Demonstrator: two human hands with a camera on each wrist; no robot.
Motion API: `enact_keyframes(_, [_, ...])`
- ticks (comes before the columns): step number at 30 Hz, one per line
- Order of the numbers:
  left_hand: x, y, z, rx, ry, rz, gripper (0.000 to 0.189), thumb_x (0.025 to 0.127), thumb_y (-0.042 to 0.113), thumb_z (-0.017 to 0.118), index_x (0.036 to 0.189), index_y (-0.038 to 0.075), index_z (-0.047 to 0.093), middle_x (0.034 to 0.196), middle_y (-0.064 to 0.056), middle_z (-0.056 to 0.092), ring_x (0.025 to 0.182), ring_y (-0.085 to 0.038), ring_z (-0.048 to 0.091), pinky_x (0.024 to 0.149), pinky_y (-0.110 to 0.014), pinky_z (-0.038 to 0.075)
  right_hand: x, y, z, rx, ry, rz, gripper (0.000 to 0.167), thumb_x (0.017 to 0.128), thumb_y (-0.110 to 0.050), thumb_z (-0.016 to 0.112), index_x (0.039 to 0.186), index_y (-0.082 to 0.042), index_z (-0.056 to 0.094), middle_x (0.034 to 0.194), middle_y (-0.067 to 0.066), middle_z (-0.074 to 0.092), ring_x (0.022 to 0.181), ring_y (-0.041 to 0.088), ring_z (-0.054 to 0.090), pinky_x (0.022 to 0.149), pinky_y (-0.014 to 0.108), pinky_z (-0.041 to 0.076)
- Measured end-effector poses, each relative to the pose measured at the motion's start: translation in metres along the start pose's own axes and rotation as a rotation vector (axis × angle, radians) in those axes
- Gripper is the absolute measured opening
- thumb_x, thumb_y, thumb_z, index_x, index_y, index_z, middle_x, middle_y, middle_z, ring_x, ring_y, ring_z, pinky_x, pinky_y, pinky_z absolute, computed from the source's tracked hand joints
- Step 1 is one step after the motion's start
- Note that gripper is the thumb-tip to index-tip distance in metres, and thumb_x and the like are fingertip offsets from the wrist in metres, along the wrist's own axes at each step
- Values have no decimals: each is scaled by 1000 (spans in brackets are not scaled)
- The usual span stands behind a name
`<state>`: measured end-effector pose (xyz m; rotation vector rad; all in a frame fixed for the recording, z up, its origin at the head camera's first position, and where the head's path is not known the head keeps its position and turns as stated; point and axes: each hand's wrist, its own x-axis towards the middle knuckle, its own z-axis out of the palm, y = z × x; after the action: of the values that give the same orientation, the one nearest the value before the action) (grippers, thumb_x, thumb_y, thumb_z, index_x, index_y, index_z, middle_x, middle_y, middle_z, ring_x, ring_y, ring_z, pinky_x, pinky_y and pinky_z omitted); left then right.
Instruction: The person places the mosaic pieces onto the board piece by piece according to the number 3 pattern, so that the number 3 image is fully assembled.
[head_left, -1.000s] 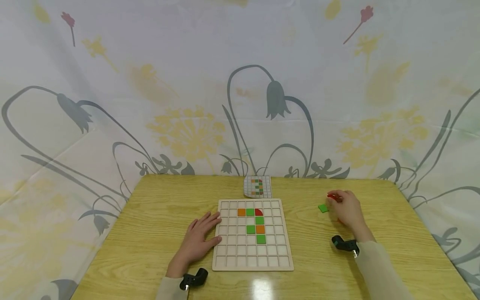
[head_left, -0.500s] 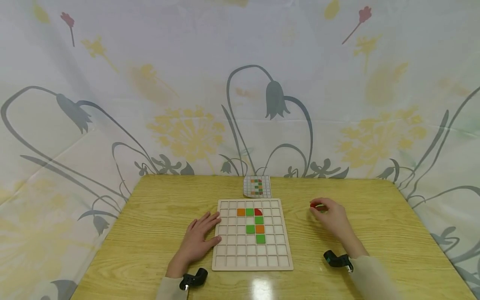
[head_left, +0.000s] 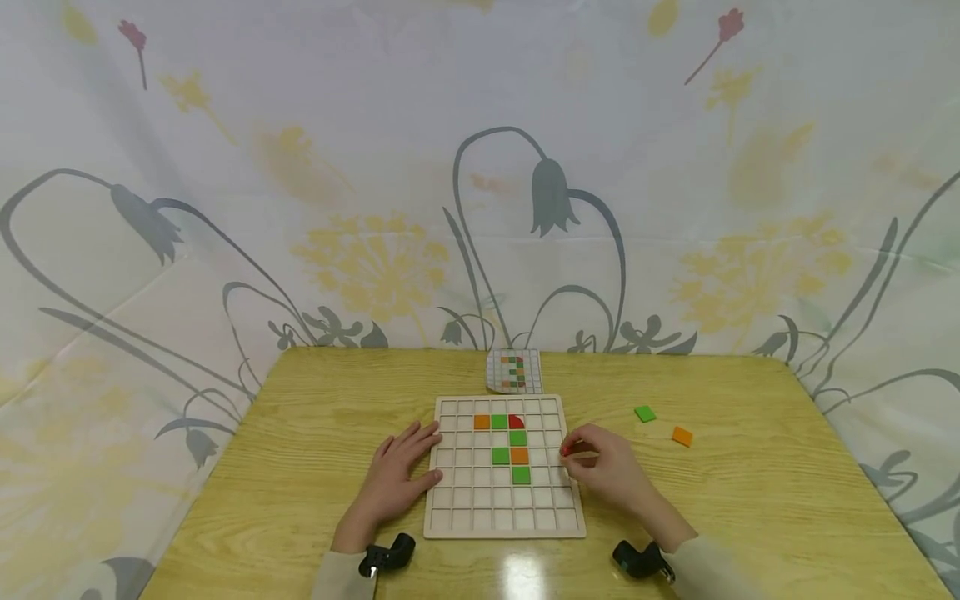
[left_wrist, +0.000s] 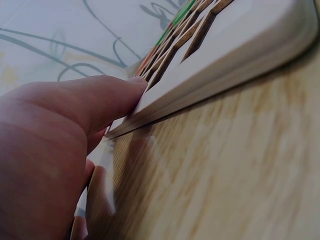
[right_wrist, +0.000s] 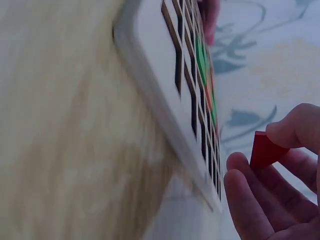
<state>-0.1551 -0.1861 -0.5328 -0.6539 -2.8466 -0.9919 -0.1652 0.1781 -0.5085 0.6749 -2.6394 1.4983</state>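
Observation:
A wooden grid board lies on the table. Orange, green and red tiles sit in several of its cells, among them a red quarter-round tile. My left hand rests along the board's left edge, fingers spread; in the left wrist view its thumb touches the rim. At the board's right edge, my right hand pinches a small red tile between thumb and fingers. The right wrist view shows this tile held up, apart from the board; its full outline is partly covered by the fingers.
Behind the board lies a pattern card with a coloured grid design. A loose green tile and a loose orange tile lie on the wooden table to the right. A flower-printed curtain stands behind the table.
My right hand has moved left from the loose tiles to the board's right edge, carrying the red tile. The green and orange loose tiles are now uncovered. My left hand stays put.

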Motion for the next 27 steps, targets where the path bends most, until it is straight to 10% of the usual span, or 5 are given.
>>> enact_keyframes(7, [1, 0, 0, 2, -4, -1, 57, 96, 35, 65, 146, 10, 52, 156, -3, 40, 148, -31, 26, 114, -64, 11, -5, -7, 24, 3, -101, -168, 18, 86, 5, 71, 98, -8, 68, 96, 0, 67, 88, 15, 65, 76, 31, 58])
enact_keyframes(27, [1, -2, 0, 0, 1, 8, 58, 95, 36, 65, 146, 10, 52, 156, -4, 41, 147, -31, 26, 114, -64, 11, -7, -21, 43, -222, -201, -216, 14, 86, -12, 79, 85, -22, 69, 93, -14, 58, 83, 5, 55, 73, 25, 52])
